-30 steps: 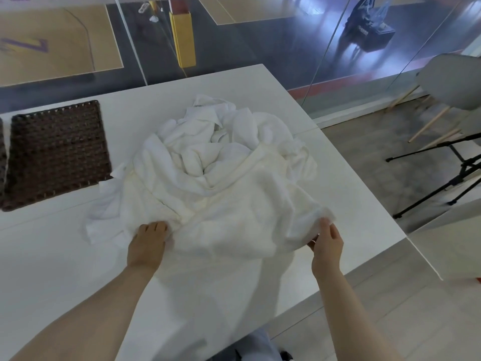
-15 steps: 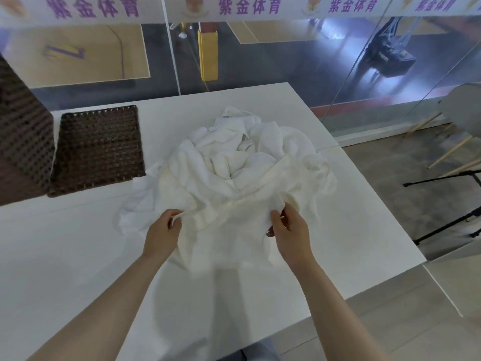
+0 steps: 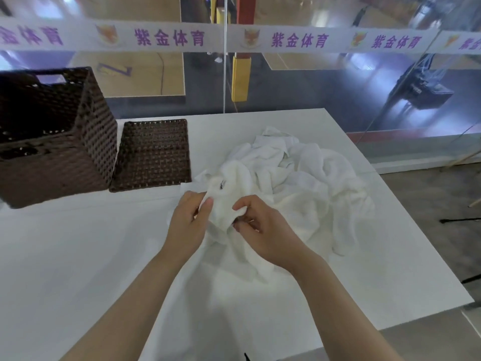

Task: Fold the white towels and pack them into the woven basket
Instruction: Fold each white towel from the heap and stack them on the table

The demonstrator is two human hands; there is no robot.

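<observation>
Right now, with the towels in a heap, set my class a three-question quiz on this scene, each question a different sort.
1. True or false: the woven basket already holds folded towels.
2. What lies flat right of the basket? A lid; B tray of cups; C book.
3. Fill in: both the left hand and right hand grip the ____.

Key: 1 false; 2 A; 3 white towels.
</observation>
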